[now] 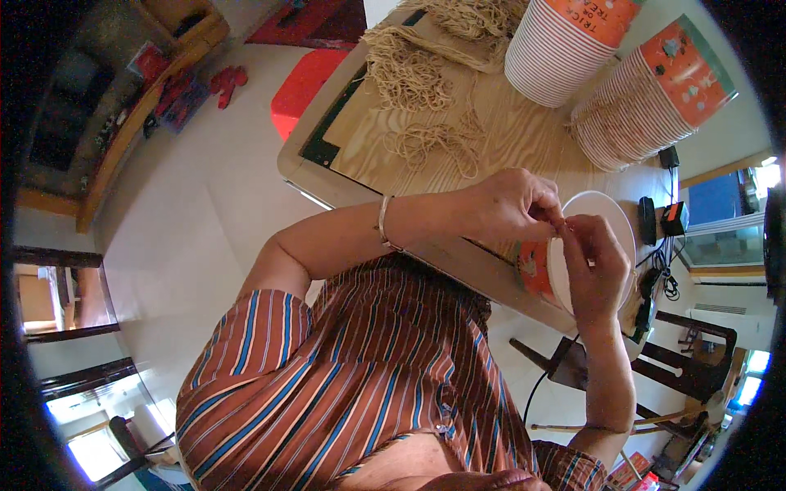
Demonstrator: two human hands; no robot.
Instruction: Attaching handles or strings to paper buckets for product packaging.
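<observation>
Over a paper bucket (536, 268) with orange print and a white rim, both my hands meet at the fingertips. My left hand (517, 206) reaches across from the left, thumb and fingers pinched together. My right hand (602, 260) comes up from below, its fingers pinched against the same spot, overlapping the bucket's open mouth. Whatever lies between the fingertips is too small to name. Beyond my left hand, a loose tangle of tan cord (438, 146) rests on the wood-grain table (360, 135).
Two tall stacks of nested paper buckets, one stack (565, 53) beside another stack (651, 98), stand at the far right. A heap of tan cord (409, 69) lies farther back. Black adapters and cables (667, 221) line the right edge. A red stool (303, 90) is beyond the table's left side.
</observation>
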